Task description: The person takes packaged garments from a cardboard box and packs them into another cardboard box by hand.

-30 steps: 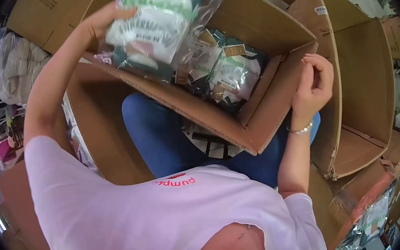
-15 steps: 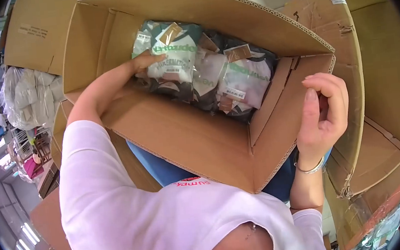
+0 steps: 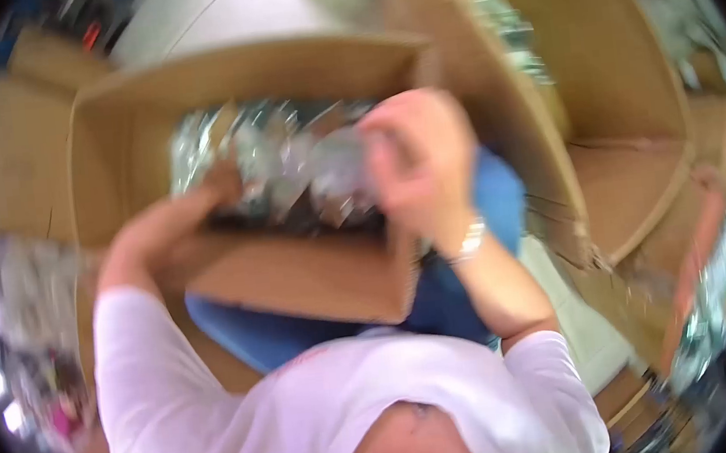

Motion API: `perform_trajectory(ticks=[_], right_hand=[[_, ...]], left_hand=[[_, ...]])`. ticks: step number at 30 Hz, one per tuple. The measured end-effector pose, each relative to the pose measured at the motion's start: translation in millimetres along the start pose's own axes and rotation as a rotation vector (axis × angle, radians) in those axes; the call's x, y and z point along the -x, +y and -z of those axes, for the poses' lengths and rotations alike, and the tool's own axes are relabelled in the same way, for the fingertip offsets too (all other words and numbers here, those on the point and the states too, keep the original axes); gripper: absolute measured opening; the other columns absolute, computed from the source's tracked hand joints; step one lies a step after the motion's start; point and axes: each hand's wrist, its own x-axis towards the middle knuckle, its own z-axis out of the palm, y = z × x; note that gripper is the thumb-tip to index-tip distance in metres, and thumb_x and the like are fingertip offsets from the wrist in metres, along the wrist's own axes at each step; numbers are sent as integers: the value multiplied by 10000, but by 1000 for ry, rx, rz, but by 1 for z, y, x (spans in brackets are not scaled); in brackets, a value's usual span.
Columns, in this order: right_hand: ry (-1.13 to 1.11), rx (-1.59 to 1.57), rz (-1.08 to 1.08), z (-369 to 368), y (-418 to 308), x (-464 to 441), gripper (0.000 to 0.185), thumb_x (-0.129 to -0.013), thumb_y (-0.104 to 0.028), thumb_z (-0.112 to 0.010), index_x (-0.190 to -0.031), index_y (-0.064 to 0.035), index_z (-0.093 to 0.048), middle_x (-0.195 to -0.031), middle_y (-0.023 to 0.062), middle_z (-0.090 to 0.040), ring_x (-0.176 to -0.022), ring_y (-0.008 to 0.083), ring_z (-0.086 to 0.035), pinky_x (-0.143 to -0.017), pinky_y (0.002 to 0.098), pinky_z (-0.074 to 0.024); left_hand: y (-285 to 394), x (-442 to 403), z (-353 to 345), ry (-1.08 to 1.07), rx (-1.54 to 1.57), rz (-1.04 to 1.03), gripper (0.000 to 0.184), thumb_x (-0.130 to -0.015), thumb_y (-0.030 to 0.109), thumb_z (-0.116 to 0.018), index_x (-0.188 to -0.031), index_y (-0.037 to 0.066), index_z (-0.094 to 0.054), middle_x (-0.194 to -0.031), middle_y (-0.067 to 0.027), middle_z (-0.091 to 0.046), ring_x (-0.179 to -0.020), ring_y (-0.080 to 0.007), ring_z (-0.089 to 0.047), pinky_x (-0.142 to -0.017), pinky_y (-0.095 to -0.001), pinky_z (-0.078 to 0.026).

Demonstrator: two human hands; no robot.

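Observation:
A cardboard box [image 3: 297,273] lies open in front of me. Inside it are clear plastic-bagged garments [image 3: 340,171], with white, green and dark cloth showing; motion blurs their print. My left hand [image 3: 222,186] reaches over the near wall and rests at the left-hand bagged garment [image 3: 199,142]. Blur hides whether its fingers grip the plastic. Above the right end of the box, my right hand [image 3: 422,158] is raised with its fingers bent, smeared by motion. Nothing can be made out in it, and it covers part of the box's right wall.
To the right stands a larger open cardboard box [image 3: 633,189], its tall flap near my right arm. Flattened cardboard [image 3: 25,165] is at the left, above pale plastic-wrapped goods [image 3: 24,288]. A blue surface [image 3: 497,199] shows beside and below the box.
The view has shifted and blurred. My right hand has moved left, from beyond the box's right end to over it. My left hand stays at the left-hand bagged garment.

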Motion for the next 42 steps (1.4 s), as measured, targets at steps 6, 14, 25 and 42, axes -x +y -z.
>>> perform_trajectory(ticks=[6,14,25,42], right_hand=[[159,-186,-26,4,3,13,83,-687,-71,-650,-746,-99,-599,-788,87,-569,-818,315,-556,-730,429,-425],[-260,-237,113,83,-18,70,82,-814,-117,-596,-734,-100,-590,-799,80,-563,-816,280,-590,-682,409,-464],[-598,751,-318,247,251,-46,220,-809,-274,-635,-935,-96,-658,-820,154,-660,-795,344,-656,-718,427,-538],[-598,1271,-315,-32,573,35,363,-996,-291,-427,-1342,-344,-524,-1581,151,-223,-1379,526,-265,-945,749,-341]], left_hand=[[5,-66,-1,-133,-343,-268,805,-864,498,-615,-1448,55,-282,-1498,-228,-296,-1341,-374,-412,-1105,-427,-341],[128,111,112,176,82,-489,387,-901,254,-624,-1220,35,-616,-989,-237,-685,-927,-349,-674,-812,-427,-515],[196,286,59,389,495,-505,260,-922,128,-617,-1149,3,-642,-985,-195,-692,-856,-291,-693,-802,-364,-526],[218,258,99,557,783,-216,94,-825,-50,-569,-841,-18,-656,-695,-111,-666,-614,-195,-657,-615,-291,-501]])
